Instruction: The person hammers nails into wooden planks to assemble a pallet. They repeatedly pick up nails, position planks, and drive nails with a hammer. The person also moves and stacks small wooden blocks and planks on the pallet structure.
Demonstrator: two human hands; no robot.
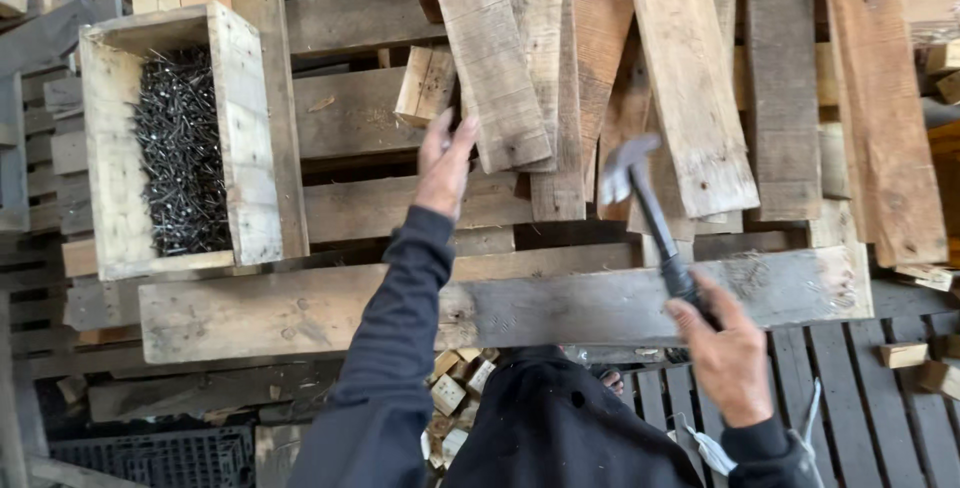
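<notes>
Right hand [728,353] grips the hammer [648,210] — handle slanting up-left, head at centre frame. Left hand [445,163], fingers open, reaches the loose plank [490,58] — long axis near vertical — just above-right.

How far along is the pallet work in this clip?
Done: nothing looks nailed yet; loose planks lie piled on the pallet frame. In hand: the right hand grips a claw hammer, raised; the left hand reaches a plank end, open. Left: the wooden box of nails sits full, and the long board lies across the front.
</notes>
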